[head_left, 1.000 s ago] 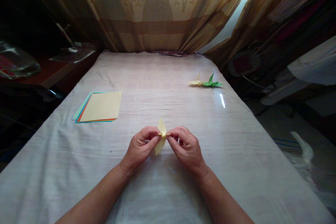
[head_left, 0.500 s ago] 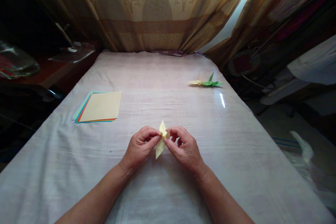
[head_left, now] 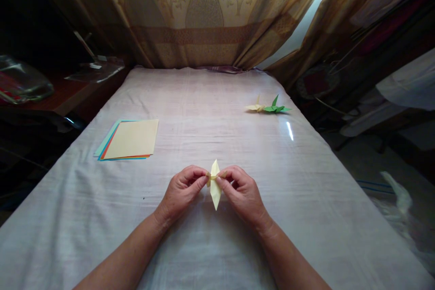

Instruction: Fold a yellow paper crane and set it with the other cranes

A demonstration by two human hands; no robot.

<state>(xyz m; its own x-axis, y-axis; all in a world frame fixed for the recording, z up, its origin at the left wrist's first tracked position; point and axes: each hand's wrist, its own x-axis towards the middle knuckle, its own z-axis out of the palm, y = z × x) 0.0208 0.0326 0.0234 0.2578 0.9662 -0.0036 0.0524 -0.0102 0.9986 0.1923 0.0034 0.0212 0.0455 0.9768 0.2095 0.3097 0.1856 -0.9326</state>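
Between my hands, above the cloth, is a pale yellow folded paper crane [head_left: 215, 192], its two pointed wings running toward and away from me. My left hand [head_left: 183, 189] pinches a narrow end of it between thumb and forefinger. On the opposite side, my right hand [head_left: 242, 191] pinches the other narrow end the same way. The fingertips cover parts of both ends. Farther off to the right sit two finished-looking cranes side by side, a cream paper crane [head_left: 257, 107] and a green paper crane [head_left: 274, 108], touching or nearly so.
A stack of coloured square paper sheets [head_left: 133, 139], cream on top, lies at the left on the pale bedcloth [head_left: 200, 99]. A brown table [head_left: 64, 102] with a clear plastic container [head_left: 25, 82] stands beyond the left edge. A patterned curtain [head_left: 204, 31] hangs at the back.
The paper crane has turned so its long wings point more straight toward me. My hands have drawn slightly apart, my right hand shifting a little right, and both narrow ends now show outspread.
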